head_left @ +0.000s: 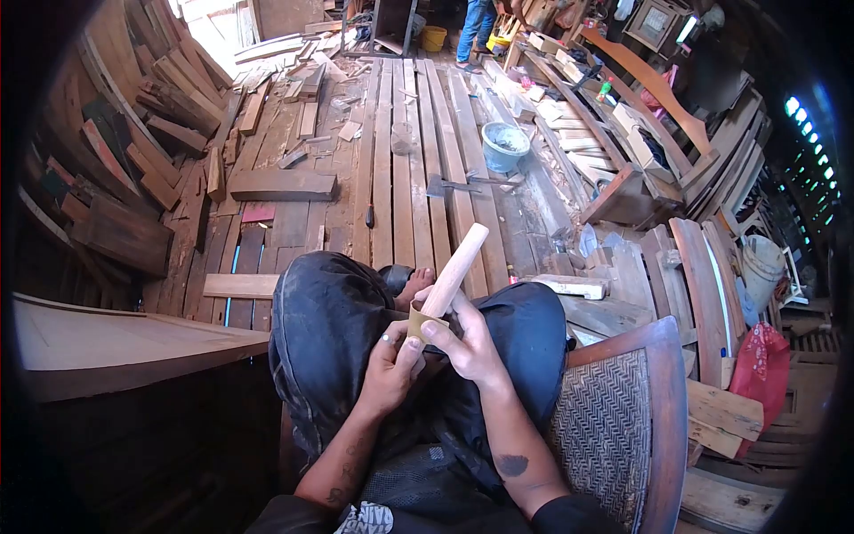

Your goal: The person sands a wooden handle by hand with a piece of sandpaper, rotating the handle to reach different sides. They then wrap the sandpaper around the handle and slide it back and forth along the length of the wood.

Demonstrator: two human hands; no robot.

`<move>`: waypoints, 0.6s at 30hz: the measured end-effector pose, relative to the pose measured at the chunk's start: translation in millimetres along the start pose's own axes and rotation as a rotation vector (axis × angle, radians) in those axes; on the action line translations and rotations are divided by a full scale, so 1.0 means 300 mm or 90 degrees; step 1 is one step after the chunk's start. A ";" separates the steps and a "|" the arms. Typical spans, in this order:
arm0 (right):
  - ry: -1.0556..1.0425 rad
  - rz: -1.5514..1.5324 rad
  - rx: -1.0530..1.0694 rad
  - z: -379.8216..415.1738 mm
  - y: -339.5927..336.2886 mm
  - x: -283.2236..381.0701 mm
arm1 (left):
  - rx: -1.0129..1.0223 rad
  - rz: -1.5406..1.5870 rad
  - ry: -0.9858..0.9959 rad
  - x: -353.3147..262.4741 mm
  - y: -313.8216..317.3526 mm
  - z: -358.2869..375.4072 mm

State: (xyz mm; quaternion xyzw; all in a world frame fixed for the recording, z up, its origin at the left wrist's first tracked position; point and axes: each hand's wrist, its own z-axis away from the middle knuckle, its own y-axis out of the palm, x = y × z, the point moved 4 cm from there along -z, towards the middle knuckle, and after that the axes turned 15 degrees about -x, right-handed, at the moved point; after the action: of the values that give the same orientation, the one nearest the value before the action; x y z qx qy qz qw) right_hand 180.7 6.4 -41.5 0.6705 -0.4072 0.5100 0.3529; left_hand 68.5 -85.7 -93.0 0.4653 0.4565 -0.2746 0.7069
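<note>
A pale, rounded wooden rod (455, 267) points up and away from my lap, tapering to a blunt tip. Round its lower end is a yellowish-brown piece of sandpaper (427, 326). My left hand (390, 360) pinches the sandpaper's near left edge, thumb on top; a ring shows on one finger. On the other side, my right hand (464, 340) has its thumb on the sandpaper and its fingers behind the rod. The rod's lower end is hidden by the paper and my hands.
I sit cross-legged beside a woven cane panel (605, 427) in a wooden frame. Ahead are a hammer-like tool (438, 187), a screwdriver-like tool (370, 215), a timber block (283, 185) and a bucket (505, 149). Planks line both sides. Another person's legs (476, 34) show far back.
</note>
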 end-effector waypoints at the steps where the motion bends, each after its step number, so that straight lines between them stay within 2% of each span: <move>1: 0.012 -0.012 0.002 0.001 0.000 0.002 | 0.001 0.004 0.002 0.002 -0.001 0.000; 6: 0.058 -0.053 0.004 0.003 0.005 0.000 | -0.007 0.041 0.008 0.027 -0.008 -0.008; 9: 0.022 -0.056 -0.011 -0.003 -0.009 -0.039 | -0.018 0.036 -0.002 0.020 -0.006 -0.004; 18: 0.037 -0.213 -0.165 -0.019 -0.026 -0.034 | 0.000 -0.028 0.004 0.020 0.000 0.003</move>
State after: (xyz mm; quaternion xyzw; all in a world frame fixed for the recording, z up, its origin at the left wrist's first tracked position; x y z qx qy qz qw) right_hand 184.0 16.6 -50.4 0.6628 -0.3422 0.4067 0.5275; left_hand 71.5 -86.3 -98.3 0.4562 0.4687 -0.2887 0.6991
